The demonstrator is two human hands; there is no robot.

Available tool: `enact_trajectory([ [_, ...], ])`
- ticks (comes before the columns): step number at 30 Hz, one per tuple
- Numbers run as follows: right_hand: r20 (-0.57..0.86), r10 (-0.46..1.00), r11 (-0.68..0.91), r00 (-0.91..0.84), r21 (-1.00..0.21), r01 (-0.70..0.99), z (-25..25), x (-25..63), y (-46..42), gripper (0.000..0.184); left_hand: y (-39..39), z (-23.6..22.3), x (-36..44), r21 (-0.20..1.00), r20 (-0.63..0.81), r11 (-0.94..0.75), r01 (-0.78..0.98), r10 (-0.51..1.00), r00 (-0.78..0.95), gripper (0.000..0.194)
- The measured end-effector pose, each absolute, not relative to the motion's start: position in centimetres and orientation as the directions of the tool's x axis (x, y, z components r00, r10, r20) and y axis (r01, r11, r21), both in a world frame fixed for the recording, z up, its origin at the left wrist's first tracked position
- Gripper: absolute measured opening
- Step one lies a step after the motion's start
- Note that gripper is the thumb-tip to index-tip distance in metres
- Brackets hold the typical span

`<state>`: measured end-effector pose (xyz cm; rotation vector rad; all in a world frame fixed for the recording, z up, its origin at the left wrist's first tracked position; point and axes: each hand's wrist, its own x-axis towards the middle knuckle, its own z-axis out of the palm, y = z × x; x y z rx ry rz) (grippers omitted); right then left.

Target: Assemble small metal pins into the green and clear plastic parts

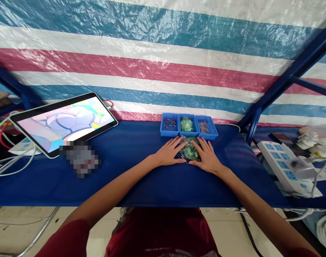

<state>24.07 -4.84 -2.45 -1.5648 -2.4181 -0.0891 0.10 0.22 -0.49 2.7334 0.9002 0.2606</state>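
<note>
Left hand (169,153), right hand (207,157) touch bag (190,150), axis unclear

Both bare forearms reach forward from dark red short sleeves, converging towards each other. Left hand (171,152) palm down, fingers spread and pointing forward and inward, thumb stretched inward. Right hand (208,157) mirrors it: palm down, fingers fanned forward, thumb pointing inward. Thumb tips near each other, hands slightly apart. Wrists nearly straight, backs of both hands facing up. Elbows wide of torso.

Striped plastic sheeting (163,67), blue table (141,178), blue metal frame (281,87), pale tiled floor (97,239)
</note>
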Motion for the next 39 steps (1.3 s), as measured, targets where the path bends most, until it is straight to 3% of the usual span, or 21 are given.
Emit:
enact_trajectory([
  [11,0.172,0.915,0.393,-0.366,-0.169,0.904,-2.9,23.9,-4.8,0.088,0.5,-0.9,0.2,0.287,0.081,-0.777,0.56,0.602,0.794,0.086],
  [30,0.136,0.932,0.359,-0.335,-0.235,0.903,-2.9,22.5,-4.6,0.081,0.8,-1.3,0.1,0.226,0.071,-0.781,0.582,0.609,0.79,0.064],
  [39,0.197,0.912,0.402,-0.36,-0.244,0.883,-3.2,22.5,-4.5,0.078,0.5,-1.1,0.2,0.316,0.098,-0.76,0.568,0.622,0.777,0.065],
])
